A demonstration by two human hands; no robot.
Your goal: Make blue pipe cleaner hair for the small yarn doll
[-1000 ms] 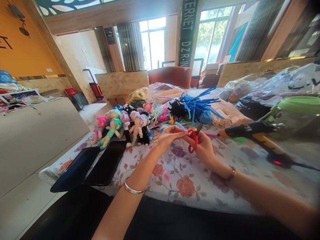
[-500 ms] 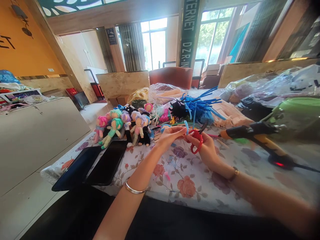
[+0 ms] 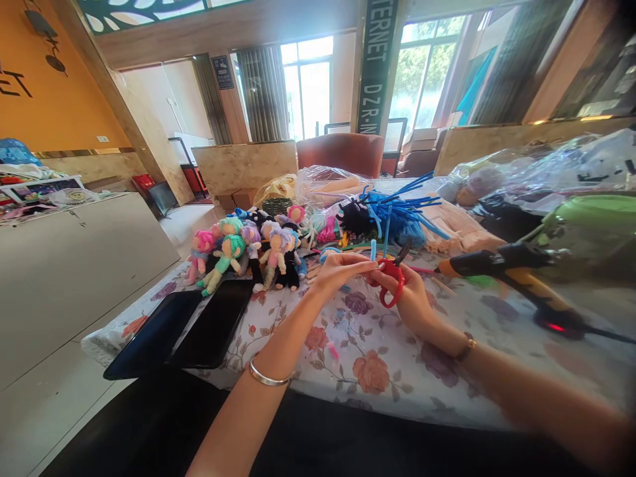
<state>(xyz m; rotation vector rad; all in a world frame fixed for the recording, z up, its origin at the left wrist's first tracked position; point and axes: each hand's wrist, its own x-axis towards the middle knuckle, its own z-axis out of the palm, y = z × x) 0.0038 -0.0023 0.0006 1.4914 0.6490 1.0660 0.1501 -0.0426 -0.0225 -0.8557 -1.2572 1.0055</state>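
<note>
My left hand [image 3: 342, 270] is closed, with a short light-blue pipe cleaner [image 3: 373, 250] standing up from its fingertips. Close beside it, my right hand [image 3: 411, 289] holds red-handled scissors [image 3: 392, 283]; their dark blades point up and away from the pipe cleaner. The fingertips of both hands meet or nearly meet, and I cannot tell exactly where each finger presses. Just beyond the left hand lies a small piece with blue on it [image 3: 328, 252], partly hidden. Behind the hands is a bundle of blue pipe cleaners [image 3: 405, 218].
Several small dolls [image 3: 231, 255] with coloured hair sit left of my hands. Two black trays [image 3: 213, 324] lie at the table's left edge. A glue gun [image 3: 517, 278] with a red light rests at the right. Peach pipe cleaners [image 3: 462, 228] and plastic bags [image 3: 536, 165] fill the back right.
The light-blue pipe cleaner has turned more upright and shifted slightly right. My left fingertips have moved a little toward my right hand, which keeps the scissors.
</note>
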